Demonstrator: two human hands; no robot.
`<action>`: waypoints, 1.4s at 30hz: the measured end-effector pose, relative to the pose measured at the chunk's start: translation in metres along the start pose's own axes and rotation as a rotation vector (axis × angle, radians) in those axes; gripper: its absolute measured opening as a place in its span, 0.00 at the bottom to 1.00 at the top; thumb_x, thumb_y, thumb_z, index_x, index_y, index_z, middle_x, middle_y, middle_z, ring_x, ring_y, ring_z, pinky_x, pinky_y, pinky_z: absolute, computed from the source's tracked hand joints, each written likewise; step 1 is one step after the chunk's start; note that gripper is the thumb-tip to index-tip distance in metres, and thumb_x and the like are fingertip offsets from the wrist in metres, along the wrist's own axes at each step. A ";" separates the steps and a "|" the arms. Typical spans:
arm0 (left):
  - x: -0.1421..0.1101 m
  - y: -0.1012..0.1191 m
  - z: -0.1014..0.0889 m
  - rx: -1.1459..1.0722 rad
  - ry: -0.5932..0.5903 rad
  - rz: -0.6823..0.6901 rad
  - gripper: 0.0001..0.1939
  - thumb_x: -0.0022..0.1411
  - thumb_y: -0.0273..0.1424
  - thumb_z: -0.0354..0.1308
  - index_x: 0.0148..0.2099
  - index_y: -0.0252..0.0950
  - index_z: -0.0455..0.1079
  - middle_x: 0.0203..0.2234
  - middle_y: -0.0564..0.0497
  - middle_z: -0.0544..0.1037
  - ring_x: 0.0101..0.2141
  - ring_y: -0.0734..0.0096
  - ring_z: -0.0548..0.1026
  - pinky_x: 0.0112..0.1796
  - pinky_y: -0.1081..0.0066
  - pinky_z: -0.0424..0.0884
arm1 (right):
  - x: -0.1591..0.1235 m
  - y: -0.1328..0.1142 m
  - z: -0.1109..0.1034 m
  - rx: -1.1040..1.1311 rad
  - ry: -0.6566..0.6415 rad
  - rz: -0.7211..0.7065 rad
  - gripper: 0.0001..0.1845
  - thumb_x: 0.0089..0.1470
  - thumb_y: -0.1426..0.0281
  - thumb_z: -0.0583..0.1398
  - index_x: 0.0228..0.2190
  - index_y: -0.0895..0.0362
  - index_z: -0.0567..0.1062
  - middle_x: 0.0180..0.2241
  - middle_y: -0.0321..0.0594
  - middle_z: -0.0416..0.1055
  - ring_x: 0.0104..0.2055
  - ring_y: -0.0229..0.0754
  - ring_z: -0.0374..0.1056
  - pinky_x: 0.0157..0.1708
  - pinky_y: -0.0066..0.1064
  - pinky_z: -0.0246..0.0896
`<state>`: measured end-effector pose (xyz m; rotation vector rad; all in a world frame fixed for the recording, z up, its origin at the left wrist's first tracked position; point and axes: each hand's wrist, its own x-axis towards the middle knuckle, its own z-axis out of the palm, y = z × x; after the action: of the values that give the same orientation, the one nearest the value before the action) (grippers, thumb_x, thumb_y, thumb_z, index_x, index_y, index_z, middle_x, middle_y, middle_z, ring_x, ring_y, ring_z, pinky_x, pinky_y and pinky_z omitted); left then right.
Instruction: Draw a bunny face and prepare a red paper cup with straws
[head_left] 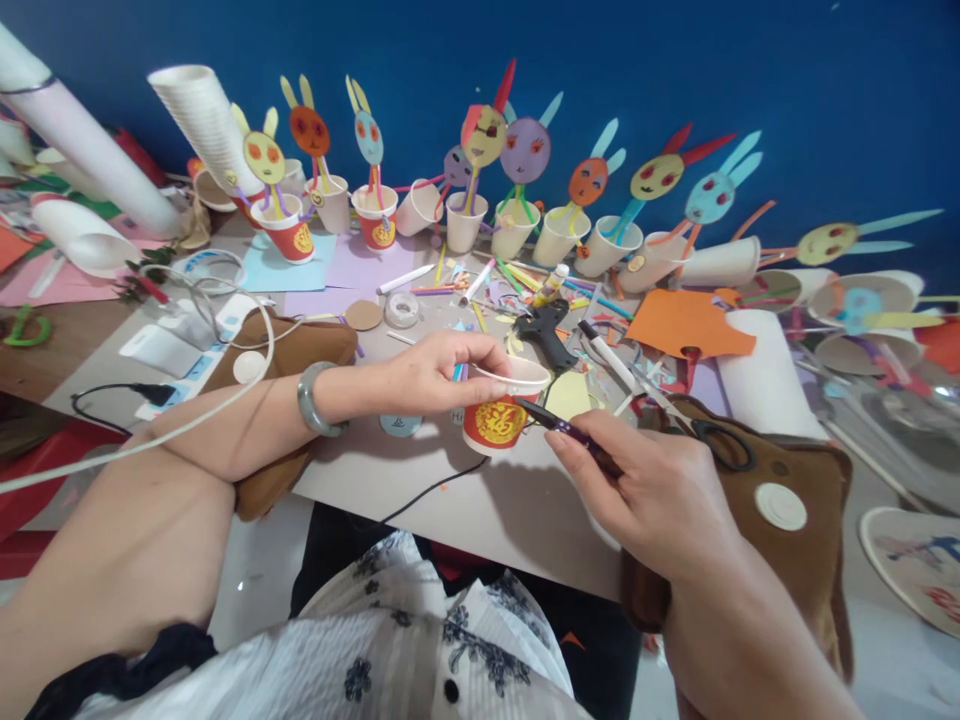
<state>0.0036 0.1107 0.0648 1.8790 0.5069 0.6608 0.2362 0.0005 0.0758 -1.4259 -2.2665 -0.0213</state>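
Over the near edge of the table, my left hand point(442, 372) grips the rim of a red paper cup point(491, 430) with a gold emblem. The cup is upright, its open mouth facing up. My right hand point(637, 480) is closed around the dark handle of a slim knife point(559, 424). Its pointed dark blade meets the cup's side just below the rim; whether it has pierced the wall I cannot tell. Just behind the cup lies a black glue gun point(549, 335). A pair of scissors point(720, 443) rests right of my right hand.
Paper cups with rabbit-faced figures point(525, 150) line the blue wall. A tall stack of white cups point(199, 120) leans at the left. Tape point(403, 309), a marker point(607, 355), orange paper point(686, 325) and scraps cover the tabletop. A white cable crosses my left arm; brown cushions point(795, 475) flank the workspace.
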 end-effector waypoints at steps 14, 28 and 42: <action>-0.003 -0.006 0.012 -0.121 0.132 0.058 0.09 0.66 0.36 0.59 0.38 0.34 0.68 0.32 0.51 0.75 0.32 0.77 0.71 0.37 0.75 0.71 | 0.000 0.000 0.010 0.026 0.108 0.030 0.16 0.65 0.60 0.57 0.30 0.57 0.72 0.16 0.30 0.66 0.14 0.29 0.56 0.18 0.24 0.49; -0.007 -0.006 0.018 0.079 0.201 0.128 0.08 0.68 0.35 0.58 0.39 0.34 0.71 0.32 0.50 0.78 0.33 0.75 0.74 0.37 0.75 0.71 | -0.004 -0.005 0.008 -0.094 0.070 0.072 0.20 0.67 0.56 0.54 0.29 0.57 0.72 0.13 0.31 0.65 0.13 0.33 0.61 0.17 0.27 0.43; -0.006 -0.010 0.022 -0.247 0.118 -0.046 0.13 0.66 0.39 0.61 0.40 0.33 0.69 0.32 0.51 0.74 0.32 0.77 0.71 0.34 0.75 0.71 | 0.000 0.000 0.004 0.136 -0.104 0.166 0.21 0.66 0.55 0.54 0.26 0.55 0.69 0.15 0.30 0.62 0.15 0.32 0.55 0.19 0.27 0.46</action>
<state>0.0130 0.0953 0.0472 1.5993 0.5175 0.7707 0.2345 0.0018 0.0723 -1.5689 -2.1757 0.2607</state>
